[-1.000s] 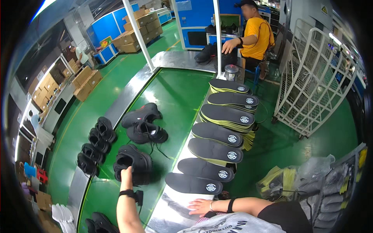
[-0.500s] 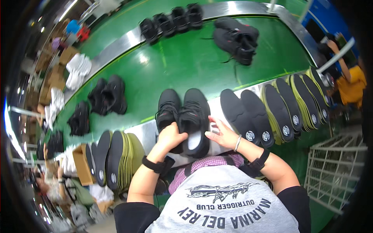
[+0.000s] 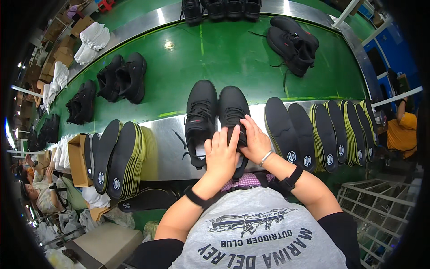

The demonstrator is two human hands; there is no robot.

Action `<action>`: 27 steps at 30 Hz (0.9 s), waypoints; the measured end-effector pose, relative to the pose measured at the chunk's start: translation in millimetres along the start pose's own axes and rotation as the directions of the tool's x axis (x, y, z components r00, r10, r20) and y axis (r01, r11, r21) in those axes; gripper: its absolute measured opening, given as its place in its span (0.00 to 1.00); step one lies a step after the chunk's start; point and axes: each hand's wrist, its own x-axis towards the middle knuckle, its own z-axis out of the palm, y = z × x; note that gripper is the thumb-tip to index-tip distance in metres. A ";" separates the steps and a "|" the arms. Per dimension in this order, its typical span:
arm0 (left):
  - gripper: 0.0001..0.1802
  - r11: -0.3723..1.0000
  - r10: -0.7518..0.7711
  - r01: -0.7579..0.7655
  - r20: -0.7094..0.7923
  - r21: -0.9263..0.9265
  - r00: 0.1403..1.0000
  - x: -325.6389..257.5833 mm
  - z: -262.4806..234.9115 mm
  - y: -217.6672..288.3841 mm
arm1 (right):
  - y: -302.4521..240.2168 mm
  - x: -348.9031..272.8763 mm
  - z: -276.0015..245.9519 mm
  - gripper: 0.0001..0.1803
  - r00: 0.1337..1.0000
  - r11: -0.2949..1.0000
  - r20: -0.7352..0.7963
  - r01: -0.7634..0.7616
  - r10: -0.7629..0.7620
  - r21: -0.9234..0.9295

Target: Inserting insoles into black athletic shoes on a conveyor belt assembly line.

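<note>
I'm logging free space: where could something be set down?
The green surface is bare between the centre shoes and the far shoe row; the metal ledge, between the centre shoes and the left insole stacks. Crowded: right of the right hand, lined with insoles.

- Bright, cool light covers the work area; the left hand (image 3: 221, 154) and right hand (image 3: 256, 140) are clearly lit and fairly crisp.
- The glossy green surface (image 3: 188, 74) throws back a small white glare spot on its far side.
- The far metal rim (image 3: 134, 29) carries pale highlights and bends into a curve through the fisheye lens.
- The near metal strip (image 3: 166, 145) has a soft grey sheen.
- The black shoes (image 3: 201, 96) between the hands sink to near-black, fine detail dim inside.
- A bluish-white light streak (image 3: 8, 133) flares at the far left, where the background looks small and soft.
- Black vignetting swallows the corners.
</note>
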 end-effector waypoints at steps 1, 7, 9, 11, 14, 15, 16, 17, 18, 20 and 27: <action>0.40 0.996 0.042 -0.037 -0.076 0.076 0.996 9.0 9.8 -4.5 | 2.9 0.0 0.1 0.41 0.999 1.000 -0.025 0.019 -0.020 -0.019; 0.31 0.873 -0.217 0.206 0.026 -0.441 0.976 9.5 5.7 -17.3 | 13.7 -7.0 -2.6 0.40 0.997 1.000 -0.079 0.026 -0.026 0.001; 0.20 0.744 -0.311 0.318 0.117 -0.588 0.943 8.4 3.8 -26.6 | 16.1 -8.1 -3.1 0.40 0.997 1.000 -0.078 0.026 -0.025 0.007; 0.17 0.509 -0.381 0.488 0.323 -0.709 0.867 16.3 -4.0 -33.9 | 17.6 -7.1 -4.7 0.39 0.997 0.998 -0.066 0.038 -0.041 -0.051; 0.14 -0.161 -0.353 0.364 0.398 -0.917 0.847 23.3 -6.4 -38.2 | 15.3 -7.0 -7.5 0.39 0.996 0.997 -0.064 0.058 -0.062 -0.051; 0.14 -0.081 -0.342 0.357 0.362 -0.931 0.867 25.3 -5.2 -35.3 | 15.4 -6.2 -8.3 0.39 0.996 0.997 -0.064 0.061 -0.064 -0.050; 0.14 -0.005 -0.325 0.348 0.330 -0.938 0.886 26.3 -3.5 -31.6 | 16.9 -6.5 -8.9 0.38 0.993 0.994 -0.071 0.094 -0.098 -0.048; 0.16 0.382 -0.233 0.262 0.182 -0.886 0.955 25.8 -1.3 -27.4 | 18.0 -6.4 -9.3 0.37 0.988 0.991 -0.078 0.128 -0.131 -0.047; 0.19 0.703 -0.084 0.112 0.074 -0.702 0.994 25.0 1.2 -22.7 | 18.1 -5.5 -9.2 0.37 0.989 0.991 -0.076 0.126 -0.130 -0.049; 0.21 0.939 0.040 -0.051 -0.040 -0.340 0.998 24.3 7.0 -12.4 | 16.9 -2.3 -9.8 0.34 0.979 0.985 -0.108 0.173 -0.173 -0.011; 0.14 0.722 -0.233 0.186 0.019 -0.667 0.972 50.4 22.1 -29.1 | 19.8 30.3 -31.2 0.15 1.000 0.938 -0.002 -0.004 0.006 0.347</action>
